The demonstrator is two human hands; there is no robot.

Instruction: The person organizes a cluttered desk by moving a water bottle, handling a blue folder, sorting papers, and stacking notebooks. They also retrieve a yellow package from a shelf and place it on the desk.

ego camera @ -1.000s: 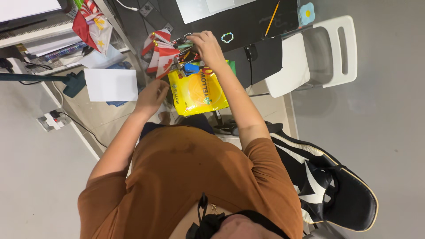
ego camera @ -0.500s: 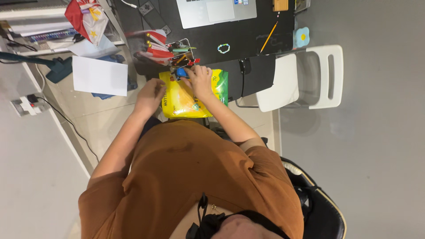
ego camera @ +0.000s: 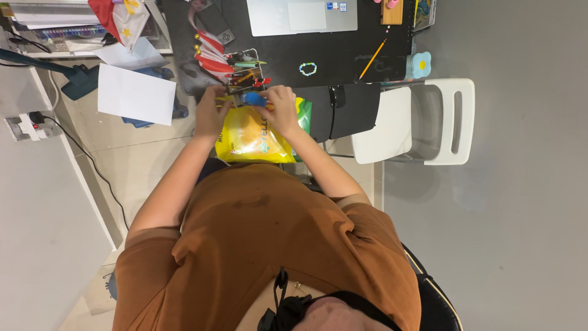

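A yellow plastic pack (ego camera: 248, 140) lies on my lap at the near edge of the black desk (ego camera: 288, 52). Above it, both my hands meet on a small blue object (ego camera: 252, 98). My right hand (ego camera: 281, 108) grips its right side and my left hand (ego camera: 211, 114) closes on its left end. Just beyond them stands a wire holder (ego camera: 245, 68) filled with pens and small red-and-white flags (ego camera: 211, 55).
A silver laptop (ego camera: 300, 13), a beaded bracelet (ego camera: 307, 68) and a yellow pencil (ego camera: 372, 59) lie on the desk. A white plastic chair (ego camera: 422, 119) stands at the right. White paper (ego camera: 136, 95) and a power strip (ego camera: 24, 124) lie on the floor at the left.
My right hand came back from the pen holder with the blue object. My left hand rose from the pack's left side and joined it on that object.
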